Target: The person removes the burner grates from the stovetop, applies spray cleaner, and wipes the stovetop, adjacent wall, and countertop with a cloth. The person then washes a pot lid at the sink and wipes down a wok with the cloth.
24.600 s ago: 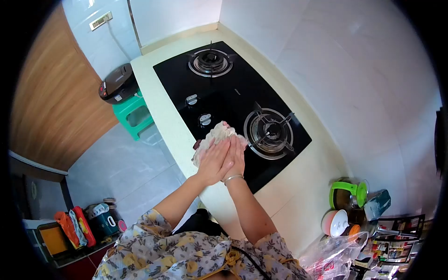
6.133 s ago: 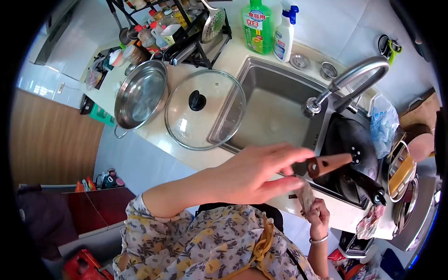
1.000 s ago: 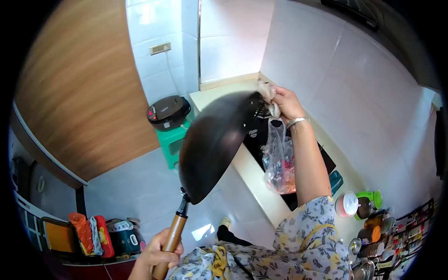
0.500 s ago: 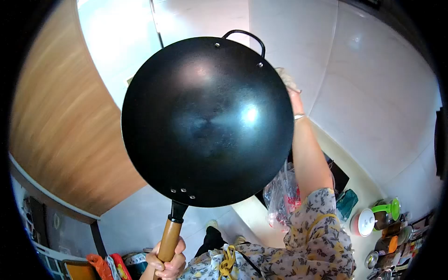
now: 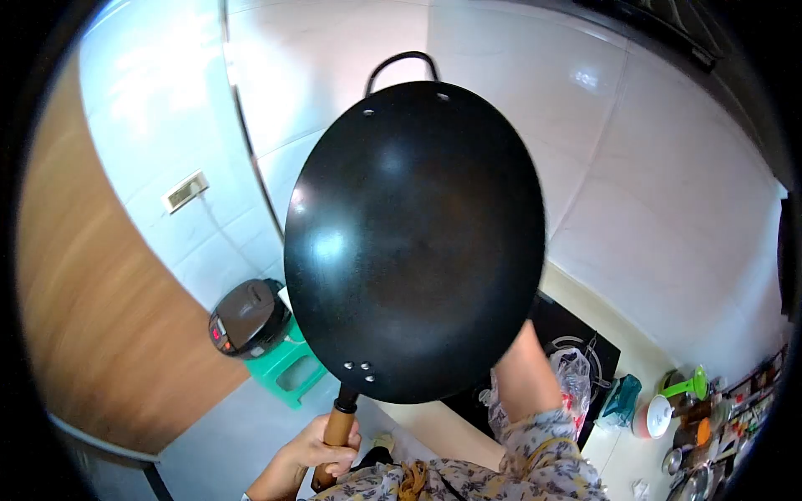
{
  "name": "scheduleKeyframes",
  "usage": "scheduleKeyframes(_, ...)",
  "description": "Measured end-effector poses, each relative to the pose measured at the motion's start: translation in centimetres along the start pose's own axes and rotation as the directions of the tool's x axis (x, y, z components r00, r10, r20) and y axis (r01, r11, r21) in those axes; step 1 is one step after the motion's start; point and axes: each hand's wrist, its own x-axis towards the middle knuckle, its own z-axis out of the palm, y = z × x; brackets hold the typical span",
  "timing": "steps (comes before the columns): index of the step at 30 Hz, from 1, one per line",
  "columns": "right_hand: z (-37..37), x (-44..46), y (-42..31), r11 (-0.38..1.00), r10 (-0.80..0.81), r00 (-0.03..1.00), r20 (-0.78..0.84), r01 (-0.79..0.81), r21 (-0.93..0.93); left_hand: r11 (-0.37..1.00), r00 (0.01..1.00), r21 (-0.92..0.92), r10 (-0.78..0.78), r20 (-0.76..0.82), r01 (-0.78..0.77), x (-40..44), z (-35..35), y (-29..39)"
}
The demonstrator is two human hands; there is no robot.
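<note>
A black wok [image 5: 418, 242] fills the middle of the head view, raised upright with its rounded underside facing me. It has a metal loop handle [image 5: 403, 57] at the top and a wooden handle [image 5: 338, 427] at the bottom. My left hand [image 5: 322, 451] is closed around that wooden handle. Behind the wok's lower right side reaches my right forearm [image 5: 526, 376]; the wok hides the hand, so its fingers and anything in them do not show.
On a green stool [image 5: 292, 380] at the left sits a rice cooker [image 5: 249, 317], below a wall socket [image 5: 185, 191]. At the right, a black cooktop [image 5: 595, 334] carries a plastic bag [image 5: 572, 380]. Beyond are a lidded pot [image 5: 654, 416] and several kitchen items.
The wok has turned and now looks narrower. My right hand, earlier at its right rim with a pale cloth, has gone behind it. The view has shifted, showing the rice cooker and stool.
</note>
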Motion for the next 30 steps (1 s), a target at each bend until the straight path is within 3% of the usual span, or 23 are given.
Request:
scheduleKeyframes(2, 0.5, -1.4, 2.3, 0.985, -0.151, 0.988, 0.026, 0.153, -0.077, 0.985, 0.999, -0.173, 0.015, 0.046, -0.007, 0.4, -1.1, 1.8)
scheduleKeyframes(4, -0.7, -1.7, 3.8, 0.826, -0.434, 0.878, 0.201, 0.477, -0.302, 0.974, 0.997, -0.225, 0.012, 0.079, 0.006, 1.1, -1.9, 3.4)
scheduleKeyframes(6, -1.2, -3.1, 3.3, 0.679, -0.532, 0.82, 0.212, 0.563, -0.471, 0.929, 0.978, -0.37, 0.086, 0.189, -0.01, 1.3, -2.0, 4.5)
scheduleKeyframes(8, -0.5, -4.3, 1.0, 0.624, -0.606, 0.748, 0.27, 0.658, -0.422, 0.924, 0.975, -0.382, 0.074, 0.208, 0.011, 1.4, -2.1, 4.1)
scheduleKeyframes(9, -0.4, -4.9, -0.6, 0.652, -0.658, 0.697, 0.286, 0.717, -0.247, 0.892, 0.962, -0.452, 0.114, 0.248, 0.01, 1.5, -1.8, 3.6)
scheduleKeyframes(10, -1.0, -5.5, -3.0, 0.725, -0.621, 0.738, 0.263, 0.669, -0.163, 0.854, 0.947, -0.519, 0.16, 0.277, 0.007, 1.4, -1.3, 3.1)
scheduleKeyframes(12, -2.2, -5.9, -6.6, 0.752, -0.552, 0.832, 0.052, 0.524, -0.4, 0.845, 0.942, -0.534, 0.176, 0.287, 0.004, 1.1, 0.2, 2.2)
scheduleKeyframes(13, -2.3, -5.7, -7.1, 0.76, -0.548, 0.835, 0.053, 0.523, -0.386, 0.823, 0.943, -0.567, 0.172, 0.284, 0.021, 0.8, 0.7, 1.7)
scheduleKeyframes(14, -2.1, -5.6, -7.4, 0.51, -0.574, 0.801, 0.17, 0.512, -0.692, 0.803, 0.944, -0.595, 0.165, 0.285, 0.04, 0.5, 1.3, 1.4)
scheduleKeyframes(15, -1.9, -5.5, -8.1, 0.157, -0.563, 0.771, 0.299, 0.454, -0.877, 0.8, 0.946, -0.599, 0.162, 0.281, 0.041, 0.3, 2.2, 1.2)
scheduleKeyframes(16, -0.9, -6.1, -8.7, 0.148, -0.572, 0.757, 0.315, 0.473, -0.869, 0.793, 0.933, -0.608, 0.185, 0.309, 0.044, 0.6, 2.8, 0.7)
scheduleKeyframes(18, 1.0, -8.4, -8.2, 0.384, -0.735, 0.61, 0.295, 0.734, -0.56, 0.774, 0.937, -0.631, 0.187, 0.294, 0.043, 0.5, 4.1, -0.3)
scheduleKeyframes(19, 1.1, -8.9, -8.0, 0.315, -0.779, 0.546, 0.309, 0.767, -0.56, 0.778, 0.938, -0.628, 0.193, 0.288, 0.032, 0.5, 4.8, -0.7)
scheduleKeyframes(21, 3.0, -10.8, -5.8, 0.408, -0.758, 0.582, 0.293, 0.774, -0.484, 0.782, 0.94, -0.621, 0.172, 0.294, 0.051, 0.6, 6.1, -0.9)
scheduleKeyframes(22, 3.0, -11.7, -4.9, 0.066, -0.691, 0.465, 0.554, 0.803, -0.592, 0.79, 0.94, -0.612, 0.177, 0.292, 0.041, 0.7, 6.5, -1.1)
scheduleKeyframes(23, 2.9, -12.5, -4.1, -0.288, -0.563, 0.307, 0.767, 0.797, -0.531, 0.8, 0.937, -0.597, 0.162, 0.31, 0.059, 0.7, 6.9, -1.3)
scheduleKeyframes(24, 3.2, -13.4, -3.4, -0.476, -0.316, 0.215, 0.924, 0.807, -0.35, 0.811, 0.933, -0.58, 0.147, 0.329, 0.077, 0.8, 7.2, -1.7)
scheduleKeyframes(26, 3.0, -12.8, -2.1, -0.781, -0.058, -0.041, 0.997, 0.625, -0.02, 0.846, 0.955, -0.527, 0.086, 0.283, 0.08, 0.1, 7.8, -1.9)
scheduleKeyframes(27, 3.2, -12.6, -1.6, -0.866, 0.073, -0.167, 0.983, 0.478, 0.146, 0.843, 0.967, -0.522, 0.014, 0.256, 0.126, -0.2, 8.0, -1.9)
scheduleKeyframes(30, 4.4, -12.9, -6.1, -0.571, -0.159, 0.043, 0.986, 0.811, -0.127, 0.845, 0.967, -0.5, -0.074, 0.243, 0.19, -0.5, 9.4, -1.8)
